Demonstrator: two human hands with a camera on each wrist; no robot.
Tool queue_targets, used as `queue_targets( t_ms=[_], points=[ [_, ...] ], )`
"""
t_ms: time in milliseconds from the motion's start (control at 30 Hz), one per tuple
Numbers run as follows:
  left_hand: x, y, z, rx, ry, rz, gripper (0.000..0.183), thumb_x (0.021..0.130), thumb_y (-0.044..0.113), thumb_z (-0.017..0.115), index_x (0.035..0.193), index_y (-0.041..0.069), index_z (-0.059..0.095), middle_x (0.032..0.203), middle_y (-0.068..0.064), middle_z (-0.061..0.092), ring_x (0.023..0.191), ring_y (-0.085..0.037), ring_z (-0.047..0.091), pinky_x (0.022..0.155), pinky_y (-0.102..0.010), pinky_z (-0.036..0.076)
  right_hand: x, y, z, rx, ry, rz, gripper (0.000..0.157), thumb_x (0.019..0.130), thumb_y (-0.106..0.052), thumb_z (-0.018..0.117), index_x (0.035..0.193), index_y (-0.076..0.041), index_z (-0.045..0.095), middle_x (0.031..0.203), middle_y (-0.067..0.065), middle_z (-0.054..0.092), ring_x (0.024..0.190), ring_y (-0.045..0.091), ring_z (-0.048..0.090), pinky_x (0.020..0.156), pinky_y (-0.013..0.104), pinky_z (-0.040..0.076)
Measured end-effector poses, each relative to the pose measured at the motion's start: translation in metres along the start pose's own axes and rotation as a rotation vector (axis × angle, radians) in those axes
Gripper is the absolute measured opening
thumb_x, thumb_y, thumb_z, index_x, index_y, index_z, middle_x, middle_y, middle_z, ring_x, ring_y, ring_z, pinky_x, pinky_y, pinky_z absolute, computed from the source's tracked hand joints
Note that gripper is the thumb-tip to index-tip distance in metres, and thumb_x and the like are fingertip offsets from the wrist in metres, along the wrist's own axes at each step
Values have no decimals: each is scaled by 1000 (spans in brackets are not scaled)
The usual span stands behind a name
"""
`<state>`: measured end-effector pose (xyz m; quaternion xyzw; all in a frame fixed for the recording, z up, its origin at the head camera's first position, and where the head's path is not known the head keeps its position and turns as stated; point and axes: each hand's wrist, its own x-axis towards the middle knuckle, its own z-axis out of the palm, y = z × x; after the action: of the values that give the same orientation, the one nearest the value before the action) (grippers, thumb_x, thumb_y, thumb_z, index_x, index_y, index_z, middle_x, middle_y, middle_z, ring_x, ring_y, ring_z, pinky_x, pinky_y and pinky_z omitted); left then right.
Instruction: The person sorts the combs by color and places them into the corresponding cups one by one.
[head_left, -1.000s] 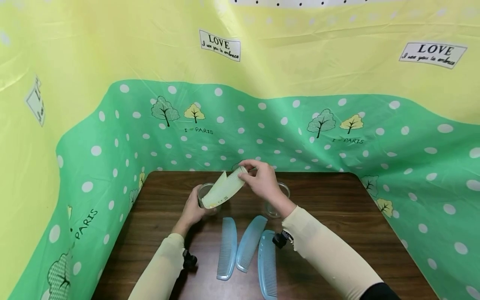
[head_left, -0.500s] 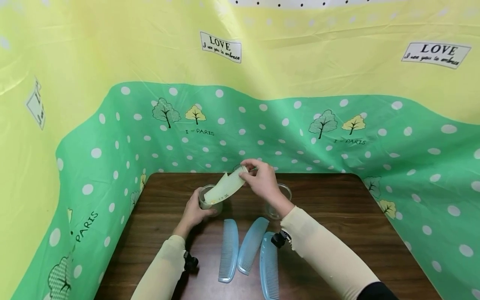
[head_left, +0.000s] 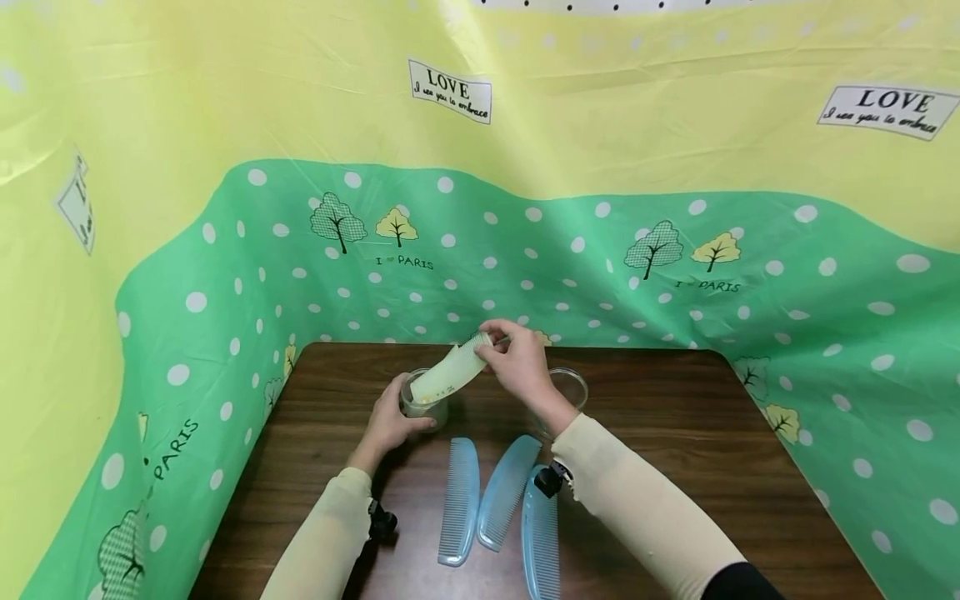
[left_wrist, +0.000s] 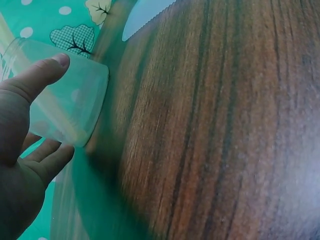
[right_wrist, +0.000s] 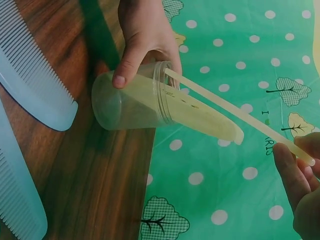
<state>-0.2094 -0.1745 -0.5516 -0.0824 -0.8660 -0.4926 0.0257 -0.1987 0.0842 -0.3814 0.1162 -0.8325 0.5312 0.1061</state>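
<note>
My left hand [head_left: 386,421] grips a clear jar [right_wrist: 127,102], its thumb on the near side and fingers round the far side. One pale yellow comb [right_wrist: 205,117] leans inside the jar, its upper part sticking out of the mouth. My right hand [head_left: 519,362] pinches the upper end of a second pale yellow comb [right_wrist: 235,110] between thumb and fingers. That comb slants down leftward, its lower end at the jar's mouth. In the head view the two yellow combs overlap.
Three light blue combs, a left one [head_left: 459,500], a middle one [head_left: 508,492] and a right one [head_left: 540,542], lie on the brown wooden table [head_left: 675,467]. Another clear jar [head_left: 573,387] stands partly hidden behind my right wrist. A printed curtain [head_left: 525,275] hangs behind the table.
The held yellow comb's lower end has shifted from before the jar's rim into its mouth. My right forearm has moved slightly left. The blue combs lie as before.
</note>
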Motion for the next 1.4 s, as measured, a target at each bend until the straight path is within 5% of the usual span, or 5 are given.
queue_targets(
  t_ms=[933,1400],
  points=[
    [0,-2,3,-32,14,-11,93,70,20,98,148,19,47,140,-10,56,126,-30,56,102,-51,53,7,11,37,-80,19,-11,23,87,-10,82,110,-11,77,91,5,70,73,15,69,58,26,59],
    [-1,-3,3,-24,13,-5,91,71,20,97,147,18,47,138,-9,57,125,-30,56,100,-52,54,12,11,47,-46,-39,23,34,88,-12,82,122,-8,75,91,6,67,77,16,70,57,25,60]
  ],
)
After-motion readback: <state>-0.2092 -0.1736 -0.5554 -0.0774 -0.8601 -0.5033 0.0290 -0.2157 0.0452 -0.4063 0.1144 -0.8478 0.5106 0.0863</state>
